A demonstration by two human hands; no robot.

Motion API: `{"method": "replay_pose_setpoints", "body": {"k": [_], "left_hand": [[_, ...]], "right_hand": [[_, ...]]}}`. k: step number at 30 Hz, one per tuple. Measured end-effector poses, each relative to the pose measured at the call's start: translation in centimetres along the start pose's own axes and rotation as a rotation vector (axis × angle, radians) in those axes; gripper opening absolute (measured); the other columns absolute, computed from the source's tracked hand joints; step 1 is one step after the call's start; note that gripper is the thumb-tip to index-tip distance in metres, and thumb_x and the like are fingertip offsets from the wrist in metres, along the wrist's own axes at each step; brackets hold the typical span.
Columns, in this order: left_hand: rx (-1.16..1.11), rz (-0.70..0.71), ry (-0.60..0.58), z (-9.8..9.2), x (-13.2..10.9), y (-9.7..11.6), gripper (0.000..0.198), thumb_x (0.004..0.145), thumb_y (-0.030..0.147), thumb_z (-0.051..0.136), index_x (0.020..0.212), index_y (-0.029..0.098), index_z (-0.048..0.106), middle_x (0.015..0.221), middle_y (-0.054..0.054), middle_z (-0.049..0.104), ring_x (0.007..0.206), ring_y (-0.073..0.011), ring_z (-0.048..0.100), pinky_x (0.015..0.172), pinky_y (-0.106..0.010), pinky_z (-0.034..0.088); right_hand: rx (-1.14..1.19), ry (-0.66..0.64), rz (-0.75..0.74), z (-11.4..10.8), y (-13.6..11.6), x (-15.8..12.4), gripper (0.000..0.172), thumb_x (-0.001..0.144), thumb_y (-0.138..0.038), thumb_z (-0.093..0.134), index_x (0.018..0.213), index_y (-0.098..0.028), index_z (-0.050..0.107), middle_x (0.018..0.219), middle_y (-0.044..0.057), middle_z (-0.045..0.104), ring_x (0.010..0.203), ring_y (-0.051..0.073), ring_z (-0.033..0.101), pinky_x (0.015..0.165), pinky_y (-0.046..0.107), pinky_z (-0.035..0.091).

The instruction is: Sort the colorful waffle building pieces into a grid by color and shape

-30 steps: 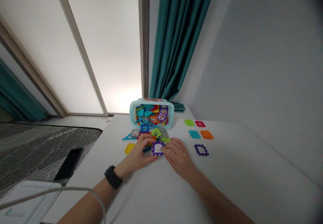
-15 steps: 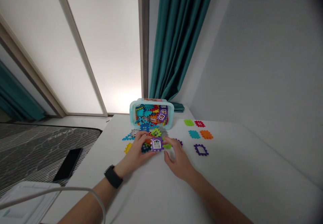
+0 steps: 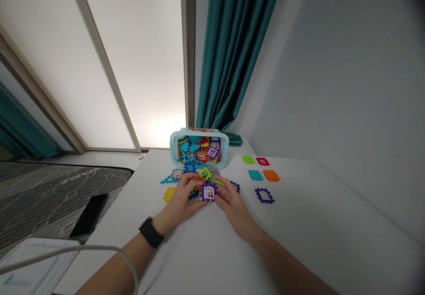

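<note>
A purple building tile with a white window (image 3: 209, 192) is tilted up between my two hands, over the pile. My left hand (image 3: 181, 200), with a black watch at the wrist, grips its left side between thumb and fingers. On the right edge, the thumb and fingers of my right hand (image 3: 234, 206) close on the same tile. Just behind it are a lime green tile (image 3: 205, 173) and a blue tile (image 3: 190, 167). A yellow tile (image 3: 168, 193) lies left of my left hand, and another purple tile (image 3: 235, 186) shows partly behind my right hand.
A light blue tub (image 3: 199, 131) lies on its side at the back of the white table (image 3: 199, 250), full of colourful tiles. To the right lie lime, red, teal, orange (image 3: 271, 175) and purple tiles. A white cable (image 3: 83, 248) loops at lower left; a black phone-like slab (image 3: 89, 216) lies beyond the table edge.
My right hand has moved in to the left and closed on the right edge of the purple window tile. The tile has shifted slightly right and toward me.
</note>
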State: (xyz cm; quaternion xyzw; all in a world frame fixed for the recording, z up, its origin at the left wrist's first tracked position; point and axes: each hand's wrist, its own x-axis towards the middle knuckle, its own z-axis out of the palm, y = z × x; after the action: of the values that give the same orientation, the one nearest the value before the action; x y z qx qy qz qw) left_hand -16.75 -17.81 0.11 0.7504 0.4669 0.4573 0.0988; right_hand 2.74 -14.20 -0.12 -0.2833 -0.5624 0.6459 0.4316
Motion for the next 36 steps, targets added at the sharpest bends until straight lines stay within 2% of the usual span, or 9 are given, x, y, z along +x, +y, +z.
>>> {"method": "replay_pose_setpoints", "body": {"k": [8, 14, 20, 26, 29, 31, 33, 36], "left_hand": [[-0.029, 0.015, -0.020, -0.1, 0.0, 0.0, 0.039, 0.087, 0.028, 0.073, 0.123, 0.025, 0.058, 0.129, -0.011, 0.049, 0.122, -0.0266, 0.052, 0.105, -0.045, 0.048], [-0.079, -0.011, 0.001, -0.2, 0.2, 0.3, 0.039, 0.087, 0.029, 0.074, 0.122, 0.025, 0.057, 0.128, -0.011, 0.050, 0.121, -0.0263, 0.052, 0.105, -0.046, 0.047], [-0.139, -0.066, 0.030, -0.6, 0.4, 0.8, 0.036, 0.086, 0.028, 0.074, 0.117, 0.023, 0.057, 0.124, -0.011, 0.055, 0.117, -0.0261, 0.053, 0.102, -0.045, 0.046], [-0.197, -0.087, -0.025, -0.6, 0.5, 1.3, 0.036, 0.087, 0.034, 0.074, 0.117, 0.022, 0.057, 0.121, -0.011, 0.057, 0.116, -0.0250, 0.054, 0.102, -0.042, 0.046], [-0.256, -0.129, -0.086, -0.6, 0.5, 1.3, 0.034, 0.088, 0.043, 0.071, 0.111, 0.020, 0.059, 0.112, -0.010, 0.062, 0.105, -0.0233, 0.058, 0.093, -0.039, 0.049], [-0.286, -0.150, -0.119, -0.5, 0.5, 1.2, 0.030, 0.090, 0.046, 0.067, 0.103, 0.020, 0.061, 0.108, -0.009, 0.063, 0.100, -0.0225, 0.060, 0.090, -0.037, 0.049], [-0.304, -0.176, -0.126, -0.6, 0.6, 1.1, 0.029, 0.094, 0.048, 0.061, 0.093, 0.019, 0.063, 0.104, -0.009, 0.064, 0.099, -0.0223, 0.060, 0.090, -0.037, 0.048], [-0.336, -0.214, -0.122, -0.8, 0.8, 0.9, 0.034, 0.097, 0.048, 0.055, 0.083, 0.018, 0.063, 0.097, -0.008, 0.066, 0.095, -0.0215, 0.061, 0.088, -0.036, 0.048]], "right_hand": [[-0.583, 0.034, -0.333, -0.8, 0.9, -0.2, 0.044, 0.090, -0.023, 0.057, 0.134, -0.025, 0.053, 0.129, 0.009, 0.063, 0.112, 0.024, 0.061, 0.097, 0.039, 0.050], [-0.738, 0.055, -0.486, -1.3, 0.2, -0.2, 0.044, 0.092, -0.019, 0.054, 0.136, -0.025, 0.049, 0.120, 0.010, 0.063, 0.104, 0.023, 0.064, 0.093, 0.040, 0.054], [-0.980, 0.033, -0.758, -2.1, -0.8, 0.1, 0.045, 0.091, -0.009, 0.051, 0.133, -0.026, 0.053, 0.133, 0.012, 0.054, 0.127, 0.025, 0.054, 0.106, 0.046, 0.049], [-1.132, -0.041, -0.880, -2.9, -0.9, 0.4, 0.034, 0.094, -0.008, 0.053, 0.122, -0.026, 0.061, 0.132, 0.012, 0.058, 0.124, 0.025, 0.056, 0.101, 0.045, 0.051], [-1.085, -0.069, -0.884, -2.9, -1.1, 0.3, 0.028, 0.096, -0.012, 0.052, 0.117, -0.026, 0.064, 0.120, 0.010, 0.066, 0.112, 0.023, 0.062, 0.096, 0.043, 0.053], [-1.004, -0.066, -0.834, -2.7, -1.2, 0.2, 0.024, 0.098, -0.015, 0.051, 0.113, -0.026, 0.066, 0.110, 0.008, 0.070, 0.103, 0.022, 0.064, 0.092, 0.042, 0.053], [-0.887, -0.035, -0.722, -2.3, -1.1, 0.1, 0.018, 0.098, -0.021, 0.052, 0.107, -0.025, 0.068, 0.101, 0.008, 0.071, 0.096, 0.021, 0.066, 0.088, 0.039, 0.054], [-0.636, 0.024, -0.422, -1.7, -0.8, 0.2, 0.015, 0.095, -0.033, 0.059, 0.100, -0.022, 0.069, 0.090, 0.006, 0.070, 0.082, 0.020, 0.065, 0.075, 0.033, 0.055]]}}
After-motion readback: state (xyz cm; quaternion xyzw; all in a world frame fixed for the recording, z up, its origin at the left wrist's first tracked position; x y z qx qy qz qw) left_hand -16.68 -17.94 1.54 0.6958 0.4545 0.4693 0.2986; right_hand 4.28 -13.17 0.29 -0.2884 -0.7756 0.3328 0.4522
